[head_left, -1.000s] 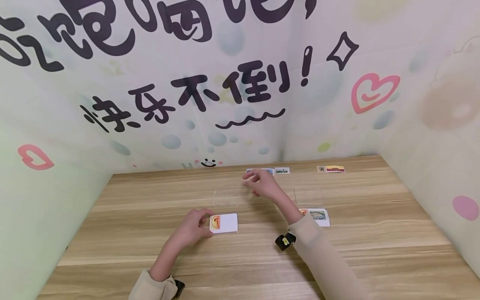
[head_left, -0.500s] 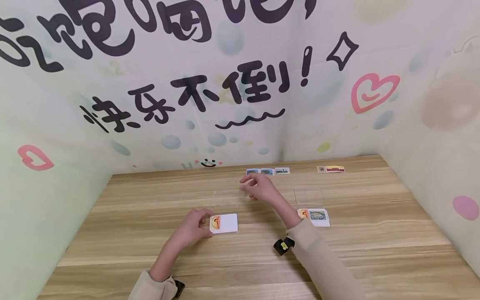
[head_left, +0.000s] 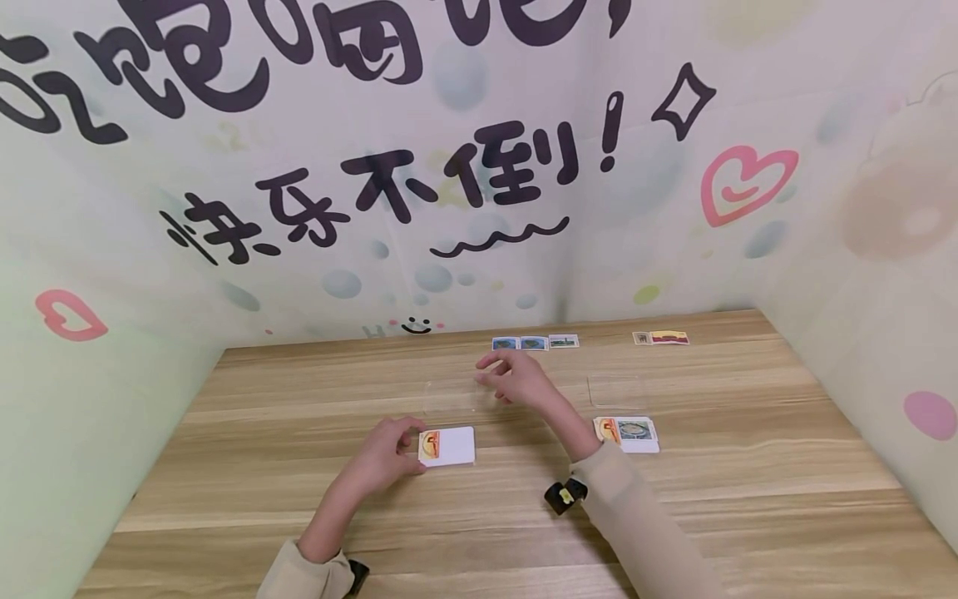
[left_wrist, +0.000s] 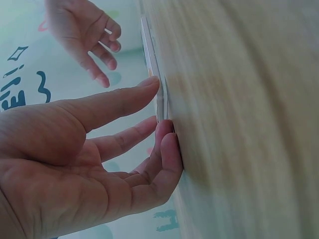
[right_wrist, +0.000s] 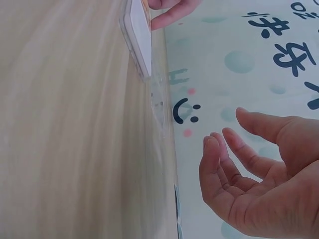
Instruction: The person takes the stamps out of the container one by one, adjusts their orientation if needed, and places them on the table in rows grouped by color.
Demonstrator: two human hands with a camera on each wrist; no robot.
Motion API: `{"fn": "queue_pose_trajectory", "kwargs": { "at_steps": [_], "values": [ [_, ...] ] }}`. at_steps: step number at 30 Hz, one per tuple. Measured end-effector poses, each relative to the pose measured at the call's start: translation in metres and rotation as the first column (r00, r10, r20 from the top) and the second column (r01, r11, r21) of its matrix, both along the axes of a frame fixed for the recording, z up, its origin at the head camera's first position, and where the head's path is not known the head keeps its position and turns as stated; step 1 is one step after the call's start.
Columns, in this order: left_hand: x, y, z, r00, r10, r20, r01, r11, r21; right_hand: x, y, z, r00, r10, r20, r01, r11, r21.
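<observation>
In the head view we saw the left hand (head_left: 385, 453) left of the lower middle of the frame, thumb and fingers gripping the left edge of a white card stack (head_left: 456, 446) that lay flat on the wooden table (head_left: 247, 466). An orange stamp (head_left: 430, 445) covered the stack's left end. Nearer the centre, we saw the right hand (head_left: 520, 383) above the table, holding nothing, its fingers loosely bent and its thumb apart from them. Just left of it lay a clear sheet (head_left: 451, 398), so faint that we could not tell its exact outline. Right of centre, beyond the right forearm, sat a second card stack (head_left: 642, 447) with two stamps on it. Behind, near the wall (head_left: 314, 274), we saw three stamps (head_left: 535, 343) in a row and a pair of stamps (head_left: 669, 337) farther right.
</observation>
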State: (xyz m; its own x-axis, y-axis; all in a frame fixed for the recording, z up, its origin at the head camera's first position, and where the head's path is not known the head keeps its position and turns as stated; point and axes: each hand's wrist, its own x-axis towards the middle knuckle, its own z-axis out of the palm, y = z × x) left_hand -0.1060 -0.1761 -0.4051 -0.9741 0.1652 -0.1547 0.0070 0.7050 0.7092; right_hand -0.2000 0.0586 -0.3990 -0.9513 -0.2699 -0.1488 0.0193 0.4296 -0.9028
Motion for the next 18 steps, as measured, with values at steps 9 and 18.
{"fn": "queue_pose_trajectory", "kwargs": {
  "at_steps": [9,18],
  "values": [
    [-0.0002,-0.0011,0.0002,1.000,-0.002,0.002,0.002,1.000,-0.003,0.0030,-0.0007,-0.0011,1.000,0.030,-0.006,-0.030,0.999,-0.041],
    [-0.0012,-0.0015,0.0008,1.000,-0.003,0.015,0.003,1.000,-0.002,0.0046,-0.0037,-0.0036,0.999,0.043,-0.013,-0.044,0.997,-0.056]
  ]
}}
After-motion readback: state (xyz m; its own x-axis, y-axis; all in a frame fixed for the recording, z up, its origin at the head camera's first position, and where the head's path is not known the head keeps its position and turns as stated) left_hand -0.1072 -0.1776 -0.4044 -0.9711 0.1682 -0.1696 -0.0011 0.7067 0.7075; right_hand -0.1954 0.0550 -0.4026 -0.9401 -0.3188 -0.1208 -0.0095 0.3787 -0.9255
